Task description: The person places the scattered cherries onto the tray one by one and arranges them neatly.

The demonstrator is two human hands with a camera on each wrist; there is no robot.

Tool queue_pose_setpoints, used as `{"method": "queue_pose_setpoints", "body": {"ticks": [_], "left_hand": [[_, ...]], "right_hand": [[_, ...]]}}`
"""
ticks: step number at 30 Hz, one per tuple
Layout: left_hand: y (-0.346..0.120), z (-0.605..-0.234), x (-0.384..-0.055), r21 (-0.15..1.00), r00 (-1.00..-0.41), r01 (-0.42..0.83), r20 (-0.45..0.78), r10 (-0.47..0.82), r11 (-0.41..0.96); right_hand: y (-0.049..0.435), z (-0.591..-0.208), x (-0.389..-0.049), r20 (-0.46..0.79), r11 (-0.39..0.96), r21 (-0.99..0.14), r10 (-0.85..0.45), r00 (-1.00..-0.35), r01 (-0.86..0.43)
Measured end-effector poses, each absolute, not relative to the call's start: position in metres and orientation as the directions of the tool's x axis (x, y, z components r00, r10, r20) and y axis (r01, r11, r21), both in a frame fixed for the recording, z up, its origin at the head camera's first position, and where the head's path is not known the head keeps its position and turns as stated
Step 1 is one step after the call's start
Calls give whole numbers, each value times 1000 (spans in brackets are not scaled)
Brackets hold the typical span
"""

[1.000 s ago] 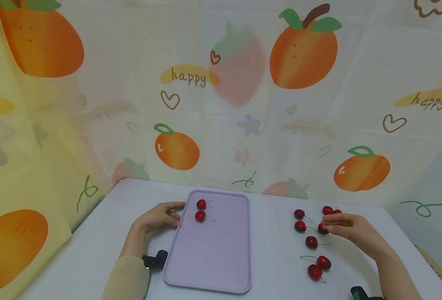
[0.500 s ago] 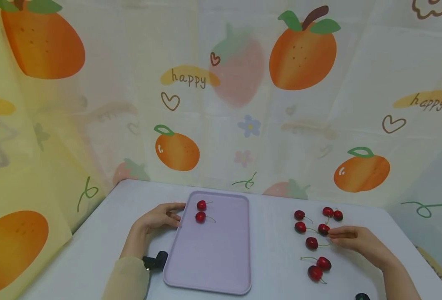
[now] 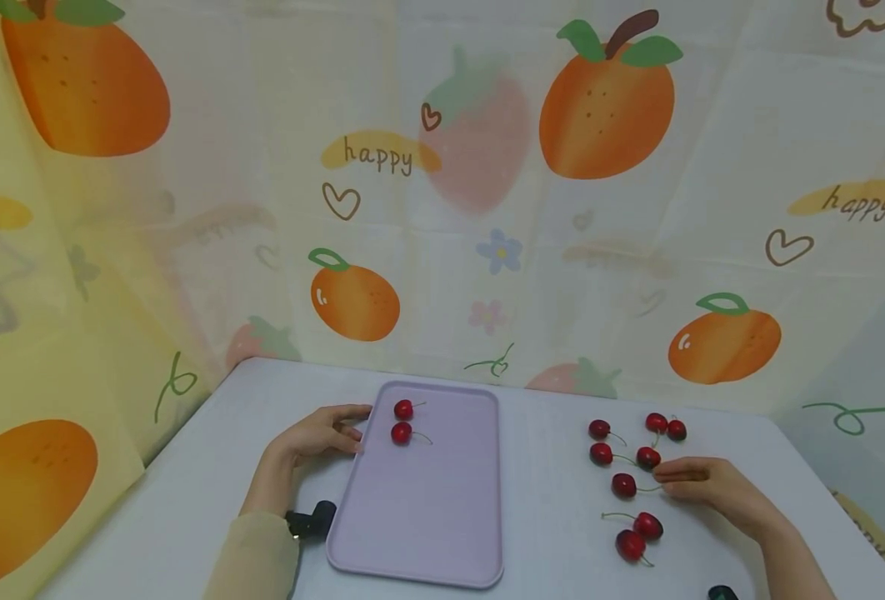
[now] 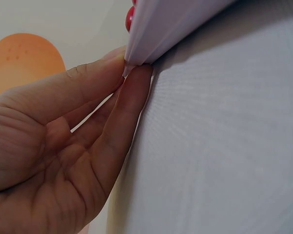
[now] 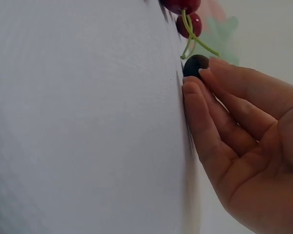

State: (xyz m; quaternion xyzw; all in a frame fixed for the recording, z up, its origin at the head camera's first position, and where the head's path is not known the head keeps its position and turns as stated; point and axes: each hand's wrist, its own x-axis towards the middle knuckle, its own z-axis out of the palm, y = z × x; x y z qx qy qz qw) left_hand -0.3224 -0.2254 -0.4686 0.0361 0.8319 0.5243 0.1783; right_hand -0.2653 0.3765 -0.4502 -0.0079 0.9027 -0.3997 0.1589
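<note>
My left hand [image 3: 321, 433] pinches the left rim of a lilac tray [image 3: 442, 517], thumb above and fingers below in the left wrist view. Two red cherries with stems, an upper cherry [image 3: 403, 409] and a lower cherry [image 3: 401, 433], lie inside it at the top left. On the right, my right hand [image 3: 712, 492] hovers low with nearly straight fingers, its tips close beside a cherry [image 3: 648, 457] and the stem end of another cherry [image 3: 624, 485]. In the right wrist view, a dark cherry [image 5: 196, 64] overlaps the fingertips.
More cherries lie around the right hand: a pair at the back [image 3: 656, 422], two on the left side, including a cherry [image 3: 601, 454], and two nearer the front, including a cherry [image 3: 630, 546]. A fruit-print cloth [image 3: 502, 292] hangs behind the white table [image 3: 547, 500].
My right hand has drawn back toward the front, off the cherry it was covering, uncovering the back pair. The left hand and tray stay in place.
</note>
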Motion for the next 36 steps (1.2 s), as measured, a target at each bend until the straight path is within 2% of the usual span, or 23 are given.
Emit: {"method": "queue_pose_setpoints", "body": {"ticks": [12,19,36], "left_hand": [[-225,-470,-323,883,-935,-121,-255,248,453],[-225,-470,-322,884,-935,-118,-253,249,452],[-225,-468,-321,884,-937,-111,-245,248,454]], "right_hand": [[371,-452,-267,-284,656,-748,-181,-941,100],[374,-453,-267,-290,594,-800,-260,-921,84],[367,-447,-264,-267,592,-803,-262,-927,64]]}}
